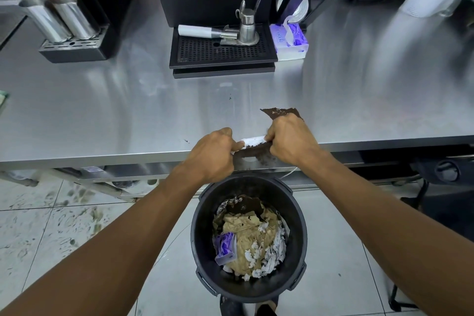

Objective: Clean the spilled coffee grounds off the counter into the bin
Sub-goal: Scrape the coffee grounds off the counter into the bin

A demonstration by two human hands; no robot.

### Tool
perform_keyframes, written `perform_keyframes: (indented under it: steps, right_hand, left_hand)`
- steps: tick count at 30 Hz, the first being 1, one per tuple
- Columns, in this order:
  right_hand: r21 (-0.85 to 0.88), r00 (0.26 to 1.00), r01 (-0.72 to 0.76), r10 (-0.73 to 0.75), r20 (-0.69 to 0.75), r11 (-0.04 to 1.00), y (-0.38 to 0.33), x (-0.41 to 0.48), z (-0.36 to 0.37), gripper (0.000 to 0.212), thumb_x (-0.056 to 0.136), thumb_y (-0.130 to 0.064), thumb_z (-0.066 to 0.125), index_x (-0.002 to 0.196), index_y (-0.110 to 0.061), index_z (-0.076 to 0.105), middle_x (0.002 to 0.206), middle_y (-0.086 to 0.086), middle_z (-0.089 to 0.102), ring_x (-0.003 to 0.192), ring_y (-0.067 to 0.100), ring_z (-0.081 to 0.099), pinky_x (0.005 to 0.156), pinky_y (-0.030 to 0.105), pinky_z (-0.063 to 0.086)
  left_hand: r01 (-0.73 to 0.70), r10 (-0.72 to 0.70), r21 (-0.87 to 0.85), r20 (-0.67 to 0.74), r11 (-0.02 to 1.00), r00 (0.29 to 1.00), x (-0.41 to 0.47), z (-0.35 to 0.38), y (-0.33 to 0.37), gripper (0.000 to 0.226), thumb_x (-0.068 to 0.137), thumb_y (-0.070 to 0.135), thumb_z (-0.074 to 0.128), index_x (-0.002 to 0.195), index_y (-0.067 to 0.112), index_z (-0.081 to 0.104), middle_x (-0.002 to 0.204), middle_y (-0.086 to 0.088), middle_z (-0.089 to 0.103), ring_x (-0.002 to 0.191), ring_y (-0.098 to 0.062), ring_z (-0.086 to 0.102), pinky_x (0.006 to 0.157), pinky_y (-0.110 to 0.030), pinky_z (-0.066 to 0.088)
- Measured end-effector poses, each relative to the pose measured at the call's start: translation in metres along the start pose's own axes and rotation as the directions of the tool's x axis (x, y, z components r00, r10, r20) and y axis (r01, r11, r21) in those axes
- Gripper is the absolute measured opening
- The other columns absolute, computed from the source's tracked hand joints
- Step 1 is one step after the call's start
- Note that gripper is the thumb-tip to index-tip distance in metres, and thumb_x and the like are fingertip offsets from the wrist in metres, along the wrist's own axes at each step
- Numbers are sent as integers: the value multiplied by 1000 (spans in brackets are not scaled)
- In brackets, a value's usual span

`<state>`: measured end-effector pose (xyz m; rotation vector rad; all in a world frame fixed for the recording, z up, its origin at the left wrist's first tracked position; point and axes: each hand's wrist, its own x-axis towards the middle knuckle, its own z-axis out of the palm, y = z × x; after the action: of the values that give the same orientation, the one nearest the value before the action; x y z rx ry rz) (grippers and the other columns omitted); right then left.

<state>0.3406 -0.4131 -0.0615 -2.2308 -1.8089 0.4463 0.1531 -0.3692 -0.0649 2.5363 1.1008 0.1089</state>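
Dark coffee grounds [280, 111] lie on the steel counter [128, 115] near its front edge, with more grounds heaped at the edge [256, 149] between my hands. My left hand [215, 152] and my right hand [287, 140] each grip one end of a white tissue [252, 140] stretched along the counter's front edge, against the grounds. A black bin [297, 215] stands on the floor directly below, holding crumpled paper, brown waste and a purple wrapper. A few stray specks [186, 141] sit left of my left hand.
A black coffee machine's drip tray [220, 52] at the back holds a portafilter and a small steel jug. A purple tissue pack [288, 42] lies right of it. Two steel cups [59, 18] stand at the back left. A black chair base [446, 170] is at the right.
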Motion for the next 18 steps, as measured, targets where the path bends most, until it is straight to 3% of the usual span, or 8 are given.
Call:
perform_keyframes:
  steps: [4,7,13,18]
  right_hand:
    - [65,1000,16,-15,-16,998,6,-12,1,29,69,5,68,89,-12,80,96,7,76,92,25,68,88,35,57]
    - [121,998,39,-33,-48,992,10,-24,2,26,74,7,67,91,-9,79,97,6,74,88,22,67,87,31,56]
    - [161,996,81,-73,-57,984,10,-45,8,14,78,1,70,84,-9,77,84,-1,69,73,13,60,72,24,55]
    - [195,996,82,-84,-1,977,11,-52,14,14,74,1,70,77,-12,72,72,-6,60,63,7,53,57,18,44]
  left_hand:
    - [-66,67,38,-42,997,997,-17,2,0,45,90,5,49,131,20,60,97,0,51,82,-22,55,67,-32,46]
    - [-111,116,46,-112,993,987,-28,7,-6,48,87,2,50,133,16,57,114,-6,63,92,-27,61,79,-37,54]
    - [-143,160,114,-163,983,974,-39,10,-6,44,86,2,53,129,8,56,78,-8,68,76,-24,54,66,-38,52]
    - [-84,91,41,-191,996,977,-42,12,-8,31,85,4,53,113,10,65,76,-6,67,73,-22,57,66,-35,52]
